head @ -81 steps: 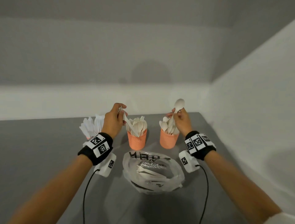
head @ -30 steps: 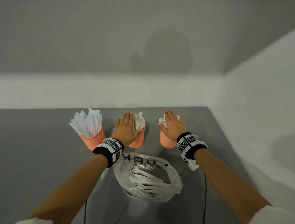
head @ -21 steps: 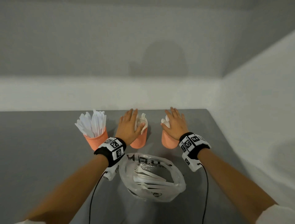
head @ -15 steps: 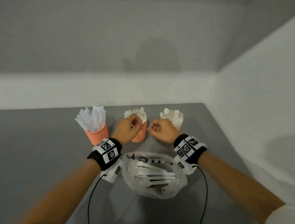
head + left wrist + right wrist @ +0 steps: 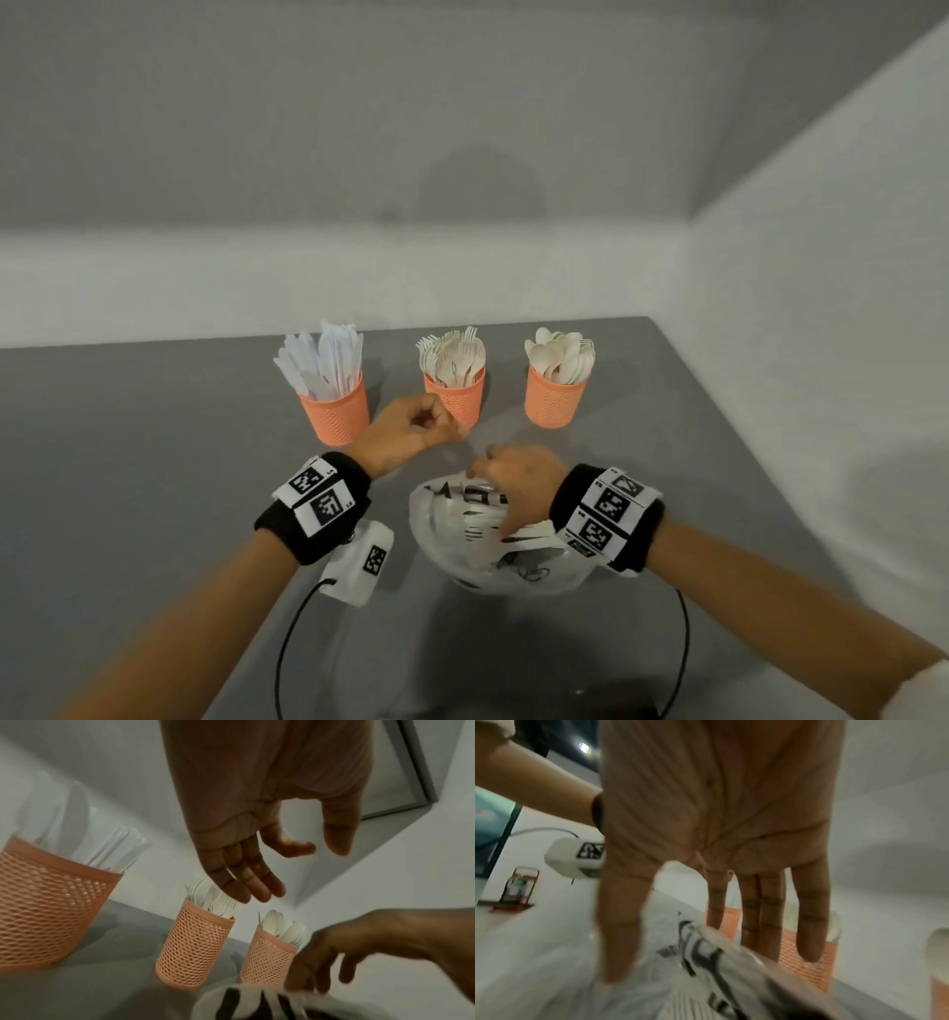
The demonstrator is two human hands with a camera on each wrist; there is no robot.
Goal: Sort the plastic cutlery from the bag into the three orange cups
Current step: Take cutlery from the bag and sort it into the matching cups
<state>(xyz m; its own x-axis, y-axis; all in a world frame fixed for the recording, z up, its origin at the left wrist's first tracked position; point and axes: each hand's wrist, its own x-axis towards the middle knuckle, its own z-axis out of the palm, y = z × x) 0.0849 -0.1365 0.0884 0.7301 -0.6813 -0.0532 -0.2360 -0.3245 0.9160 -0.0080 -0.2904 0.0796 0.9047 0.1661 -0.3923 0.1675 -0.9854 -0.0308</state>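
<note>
- The grey table (image 5: pixel 154 437) runs under both hands to pale walls (image 5: pixel 462 128) that meet in a corner beyond the right hand.
- The plastic bag (image 5: pixel 518 565) lies below the right hand (image 5: pixel 518 480), whose straight fingers reach over its mouth (contact too blurred to tell); cutlery (image 5: pixel 529 539) shows inside.
- The three orange cups (image 5: pixel 454 403) stand beyond the hands, filled.
- The left hand (image 5: pixel 411 429) hovers, fingers relaxed, holding nothing.

The left hand (image 5: pixel 411 429) hangs empty with loosely bent fingers (image 5: pixel 246 882), just left of the clear printed plastic bag (image 5: pixel 462 534). The right hand (image 5: pixel 518 478) reaches over the bag's rim, fingers straight and spread.
</note>
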